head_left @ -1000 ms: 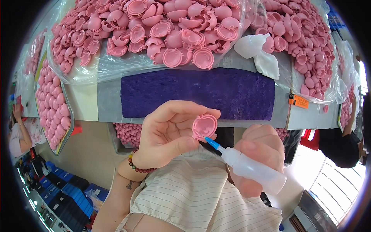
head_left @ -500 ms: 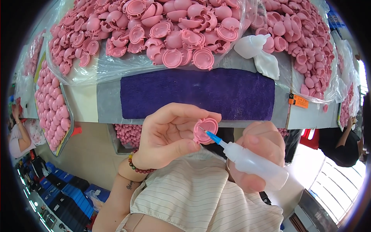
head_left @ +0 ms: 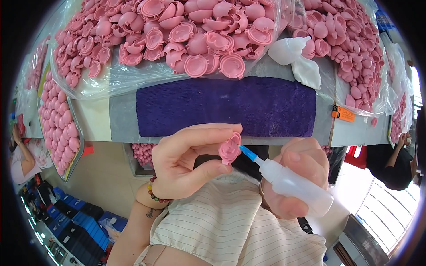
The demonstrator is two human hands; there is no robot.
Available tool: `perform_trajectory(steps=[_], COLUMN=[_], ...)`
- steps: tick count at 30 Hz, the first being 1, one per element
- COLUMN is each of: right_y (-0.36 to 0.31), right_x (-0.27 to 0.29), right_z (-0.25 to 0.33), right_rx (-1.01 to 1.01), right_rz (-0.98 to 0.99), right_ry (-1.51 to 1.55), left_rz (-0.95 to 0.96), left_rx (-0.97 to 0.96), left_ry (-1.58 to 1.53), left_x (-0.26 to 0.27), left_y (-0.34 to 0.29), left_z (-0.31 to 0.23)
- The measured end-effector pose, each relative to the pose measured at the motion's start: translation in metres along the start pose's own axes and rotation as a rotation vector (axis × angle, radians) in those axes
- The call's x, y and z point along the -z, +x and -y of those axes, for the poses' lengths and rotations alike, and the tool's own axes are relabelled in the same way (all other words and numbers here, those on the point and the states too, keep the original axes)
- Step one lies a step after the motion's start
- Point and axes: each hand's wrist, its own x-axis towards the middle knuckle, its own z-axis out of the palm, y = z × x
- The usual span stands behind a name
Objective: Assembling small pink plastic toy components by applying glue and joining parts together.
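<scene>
Between the thumb and fingertips of my left hand [head_left: 184, 159] is a small pink round plastic shell piece [head_left: 230, 149], its hollow side tilted toward the right. My right hand [head_left: 304, 170] grips a translucent white squeeze bottle [head_left: 298, 185] with a blue needle tip. The tip points up and left and meets or nearly touches the shell's right rim; I cannot tell which. Both hands are raised just before the table's near edge. Beyond them a dark purple towel [head_left: 226, 106] lies flat on the table.
Behind the towel, many pink shell halves [head_left: 195, 42] are heaped on clear plastic sheeting. A second white bottle [head_left: 288, 49] lies by a white cloth [head_left: 306, 73]. At the left stands a tray of pink balls [head_left: 57, 126]. An orange utility knife [head_left: 344, 113] lies at the right.
My left hand has shifted slightly left and turned the shell piece, which now faces more to the right. The bottle's tip has moved from inside the shell to its right rim.
</scene>
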Motion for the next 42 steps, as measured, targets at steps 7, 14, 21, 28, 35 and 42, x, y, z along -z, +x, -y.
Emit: perform_trajectory(steps=[7, 14, 21, 28, 35, 42], right_y=[-0.004, 0.01, 0.003, 0.003, 0.019, 0.071], right_x=[0.008, 0.067, 0.18, 0.168, 0.147, 0.112], right_z=[-0.005, -0.024, -0.042, -0.044, -0.029, -0.065], right_rx=[0.116, -0.085, -0.462, -0.533, 0.123, 0.013], right_rz=[0.002, -0.585, -0.566, -0.56, -0.624, 0.375], right_ry=[0.028, -0.554, -0.808, -0.762, -1.032, -1.165], left_rz=[-0.026, 0.104, 0.242, 0.316, 0.252, 0.302], left_rx=[-0.117, 0.101, 0.228, 0.278, 0.303, 0.353], left_ry=[0.25, -0.589, -0.892, -1.166, -1.399, -1.379], left_x=[0.0, 0.003, 0.002, 0.001, -0.002, -0.006], left_y=[0.0, 0.001, 0.009, 0.009, 0.002, 0.0], left_z=[0.0, 0.003, 0.009, 0.021, 0.027, 0.027])
